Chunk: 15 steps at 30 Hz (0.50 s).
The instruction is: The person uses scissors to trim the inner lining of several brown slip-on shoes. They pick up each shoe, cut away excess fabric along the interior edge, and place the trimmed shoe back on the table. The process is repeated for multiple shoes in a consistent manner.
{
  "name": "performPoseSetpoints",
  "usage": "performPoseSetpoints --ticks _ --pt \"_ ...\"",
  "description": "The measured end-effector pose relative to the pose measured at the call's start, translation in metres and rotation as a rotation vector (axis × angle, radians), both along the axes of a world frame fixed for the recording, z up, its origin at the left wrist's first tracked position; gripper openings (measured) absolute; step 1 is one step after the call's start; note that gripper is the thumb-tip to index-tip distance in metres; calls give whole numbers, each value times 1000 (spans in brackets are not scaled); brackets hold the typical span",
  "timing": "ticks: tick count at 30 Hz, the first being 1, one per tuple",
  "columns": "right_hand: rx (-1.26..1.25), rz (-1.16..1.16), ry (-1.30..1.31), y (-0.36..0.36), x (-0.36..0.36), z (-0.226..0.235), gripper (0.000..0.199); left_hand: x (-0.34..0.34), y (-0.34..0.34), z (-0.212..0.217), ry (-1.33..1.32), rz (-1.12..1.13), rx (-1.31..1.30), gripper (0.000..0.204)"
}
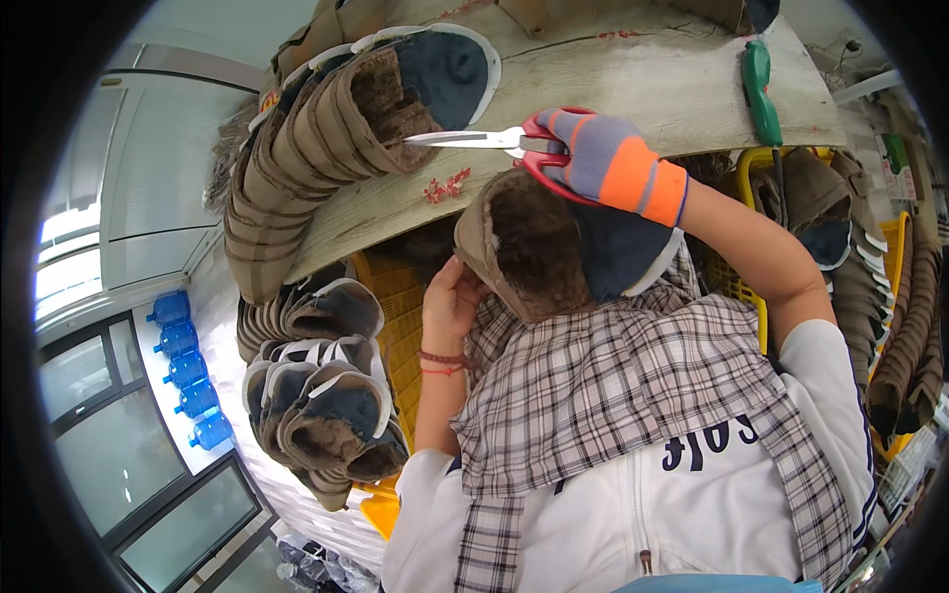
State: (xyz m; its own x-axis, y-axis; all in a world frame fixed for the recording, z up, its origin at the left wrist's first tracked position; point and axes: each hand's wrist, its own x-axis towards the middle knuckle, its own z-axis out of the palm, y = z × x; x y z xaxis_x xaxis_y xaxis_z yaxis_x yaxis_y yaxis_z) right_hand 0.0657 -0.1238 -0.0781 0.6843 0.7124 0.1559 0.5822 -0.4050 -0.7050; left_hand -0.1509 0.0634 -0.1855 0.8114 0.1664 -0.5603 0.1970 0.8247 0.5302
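Note:
My bare left hand [453,308], with a bracelet and a red cord at the wrist, grips the near-left side of a brown fur-lined shoe upper [539,247]. This upper rests by my lap, and its dark blue part with a white edge points right. In an orange and grey glove, my right hand [621,170] is closed round the red handles of a pair of scissors [465,139]. Their blades lie together and point left, above the upper. The blade tips overlap, in the view, a nested row of similar uppers [306,163] on the table. My left fingertips are partly hidden.
The wooden table [593,84] spans the far side. A green-handled tool [759,94] lies at its right edge. More uppers [336,410] are stacked left of me, beside a yellow crate [390,306]. Filled yellow crates [751,178] stand at right. Blue water bottles [183,371] line the left wall.

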Motion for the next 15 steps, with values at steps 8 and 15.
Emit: performPoseSetpoints --ticks 8,15 --pt "-83 126 -211 44 -10 8 34 -7 10 9 103 -83 -97 20" --pt "92 150 -278 49 -9 -4 31 -47 29 -50 54 -79 -67 24"
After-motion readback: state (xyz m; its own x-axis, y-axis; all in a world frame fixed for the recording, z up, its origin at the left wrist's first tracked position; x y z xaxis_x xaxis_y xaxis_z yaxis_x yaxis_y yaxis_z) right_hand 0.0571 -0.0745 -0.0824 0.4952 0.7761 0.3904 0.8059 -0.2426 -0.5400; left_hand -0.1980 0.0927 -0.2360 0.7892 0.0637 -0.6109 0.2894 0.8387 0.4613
